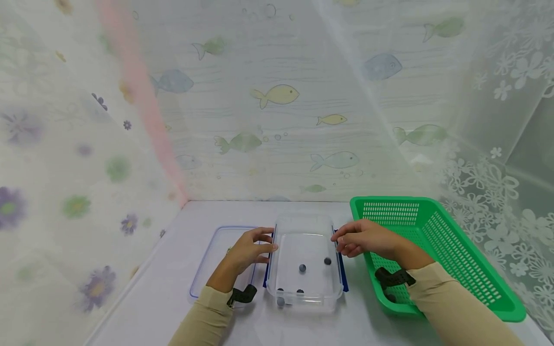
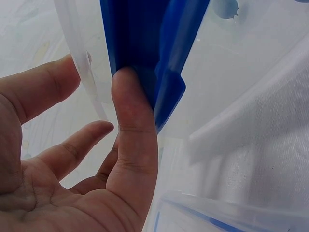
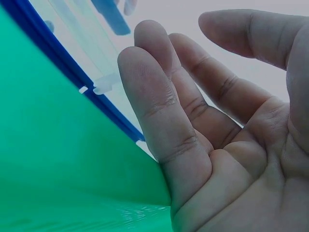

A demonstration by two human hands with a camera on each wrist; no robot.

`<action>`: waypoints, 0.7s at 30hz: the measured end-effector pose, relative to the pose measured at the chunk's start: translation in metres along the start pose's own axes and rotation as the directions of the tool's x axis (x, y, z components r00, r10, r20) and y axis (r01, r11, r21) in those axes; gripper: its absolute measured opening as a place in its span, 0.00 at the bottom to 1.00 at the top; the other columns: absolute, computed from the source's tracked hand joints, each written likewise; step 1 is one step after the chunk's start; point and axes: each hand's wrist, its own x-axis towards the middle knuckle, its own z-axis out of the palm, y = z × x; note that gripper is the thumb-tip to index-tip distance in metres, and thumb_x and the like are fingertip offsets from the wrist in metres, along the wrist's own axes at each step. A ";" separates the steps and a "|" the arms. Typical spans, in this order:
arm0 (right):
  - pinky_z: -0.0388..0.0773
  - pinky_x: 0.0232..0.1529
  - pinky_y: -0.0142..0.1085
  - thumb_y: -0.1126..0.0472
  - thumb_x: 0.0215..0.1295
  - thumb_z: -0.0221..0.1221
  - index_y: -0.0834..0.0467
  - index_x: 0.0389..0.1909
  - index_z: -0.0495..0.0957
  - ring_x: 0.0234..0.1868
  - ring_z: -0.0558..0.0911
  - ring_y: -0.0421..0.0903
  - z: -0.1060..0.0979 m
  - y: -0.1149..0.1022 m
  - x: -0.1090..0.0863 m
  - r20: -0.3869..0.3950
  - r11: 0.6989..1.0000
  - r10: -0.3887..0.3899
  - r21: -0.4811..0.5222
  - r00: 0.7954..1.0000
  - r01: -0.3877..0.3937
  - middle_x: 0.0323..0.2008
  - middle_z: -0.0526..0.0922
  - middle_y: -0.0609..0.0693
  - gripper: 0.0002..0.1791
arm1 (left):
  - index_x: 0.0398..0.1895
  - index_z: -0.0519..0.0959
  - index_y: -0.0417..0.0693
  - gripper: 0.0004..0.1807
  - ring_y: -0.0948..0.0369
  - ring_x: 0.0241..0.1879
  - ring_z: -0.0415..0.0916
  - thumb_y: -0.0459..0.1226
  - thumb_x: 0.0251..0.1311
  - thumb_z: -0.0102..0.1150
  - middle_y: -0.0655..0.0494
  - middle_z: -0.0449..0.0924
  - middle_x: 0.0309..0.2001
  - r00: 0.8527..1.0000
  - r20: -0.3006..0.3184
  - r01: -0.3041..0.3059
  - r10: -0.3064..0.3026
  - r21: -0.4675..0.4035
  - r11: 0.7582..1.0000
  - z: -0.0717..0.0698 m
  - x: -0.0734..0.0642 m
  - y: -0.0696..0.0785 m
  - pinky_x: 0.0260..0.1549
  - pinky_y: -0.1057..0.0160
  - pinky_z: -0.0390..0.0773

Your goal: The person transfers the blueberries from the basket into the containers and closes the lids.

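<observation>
A clear plastic food container [image 1: 309,245] with blue side latches stands on the table. Several small dark grey balls [image 1: 302,268] show in it. At its left side, my left hand [image 1: 251,247] holds the edge, with the thumb over the rim. In the left wrist view, one finger [image 2: 137,140] of that hand lies against the blue latch [image 2: 140,38]. Close by the right rim is my right hand [image 1: 363,238], its fingers loosely bent with nothing between them. The right wrist view shows the fingers [image 3: 159,111] beside the container's blue edge [image 3: 63,58].
A clear lid [image 1: 207,259] with a blue seal lies flat left of the container, partly behind my left hand. On the right, a green plastic basket [image 1: 459,230] stands under my right forearm, a dark round thing [image 1: 390,297] near its front corner. Patterned curtains hang behind the table.
</observation>
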 end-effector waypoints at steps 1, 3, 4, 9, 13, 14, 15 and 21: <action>0.89 0.48 0.46 0.58 0.75 0.60 0.63 0.56 0.83 0.43 0.87 0.52 0.000 0.000 0.000 0.000 1.000 -0.001 -0.001 1.000 0.001 0.44 0.88 0.60 0.16 | 0.75 0.69 0.46 0.39 0.44 0.54 0.82 0.40 0.62 0.74 0.35 0.72 0.64 1.000 0.000 -0.001 0.001 0.002 1.000 0.000 0.000 0.000 0.44 0.55 0.90; 0.89 0.49 0.47 0.58 0.75 0.61 0.62 0.56 0.83 0.43 0.87 0.53 -0.001 0.000 0.000 -0.001 1.000 -0.004 -0.001 1.000 0.004 0.45 0.88 0.59 0.16 | 0.75 0.69 0.45 0.39 0.44 0.54 0.82 0.40 0.62 0.74 0.35 0.71 0.65 1.000 0.000 -0.001 0.001 0.001 1.000 0.000 0.000 0.001 0.44 0.54 0.90; 0.88 0.50 0.48 0.58 0.75 0.61 0.62 0.56 0.83 0.43 0.87 0.53 -0.001 0.000 0.000 -0.002 1.000 -0.005 -0.001 1.000 0.005 0.45 0.88 0.59 0.16 | 0.75 0.69 0.45 0.39 0.45 0.54 0.82 0.40 0.62 0.74 0.35 0.71 0.65 1.000 -0.001 -0.001 0.001 0.002 1.000 0.000 -0.001 0.002 0.44 0.54 0.90; 0.89 0.49 0.45 0.58 0.75 0.61 0.63 0.56 0.82 0.43 0.88 0.52 -0.001 -0.002 0.000 -0.002 1.000 -0.002 0.009 1.000 0.002 0.46 0.88 0.60 0.16 | 0.75 0.69 0.45 0.39 0.47 0.52 0.83 0.40 0.62 0.73 0.35 0.71 0.66 1.000 -0.009 0.001 -0.001 0.005 1.000 -0.001 -0.001 0.002 0.45 0.54 0.90; 0.89 0.49 0.46 0.58 0.74 0.61 0.63 0.56 0.82 0.44 0.88 0.54 -0.001 -0.005 -0.001 0.010 1.000 0.009 0.009 1.000 -0.009 0.47 0.88 0.60 0.17 | 0.75 0.69 0.45 0.39 0.47 0.51 0.83 0.40 0.62 0.73 0.36 0.72 0.64 1.000 -0.011 0.002 -0.002 0.010 1.000 -0.002 0.000 0.001 0.44 0.53 0.90; 0.89 0.50 0.47 0.57 0.74 0.62 0.63 0.56 0.82 0.45 0.87 0.55 -0.001 -0.006 -0.002 0.014 1.000 0.012 0.006 1.000 -0.012 0.47 0.88 0.60 0.17 | 0.75 0.69 0.45 0.39 0.47 0.50 0.83 0.40 0.62 0.73 0.36 0.72 0.64 1.000 -0.010 0.001 -0.001 0.011 1.000 -0.002 0.000 0.001 0.44 0.53 0.90; 0.88 0.50 0.47 0.57 0.74 0.62 0.64 0.56 0.82 0.45 0.87 0.55 -0.002 -0.007 -0.002 0.018 1.000 0.014 0.002 1.000 -0.014 0.47 0.87 0.60 0.17 | 0.75 0.69 0.45 0.39 0.47 0.50 0.83 0.40 0.62 0.74 0.36 0.73 0.64 1.000 -0.009 0.000 0.000 0.012 1.000 -0.002 0.000 0.001 0.44 0.53 0.90; 0.89 0.48 0.45 0.57 0.74 0.61 0.67 0.53 0.81 0.43 0.87 0.54 -0.009 -0.014 -0.010 0.015 1.000 0.012 -0.011 1.000 -0.012 0.47 0.86 0.63 0.18 | 0.75 0.69 0.44 0.38 0.46 0.51 0.83 0.39 0.63 0.73 0.35 0.72 0.64 1.000 0.004 -0.003 0.003 0.005 1.000 0.000 0.001 0.002 0.44 0.54 0.90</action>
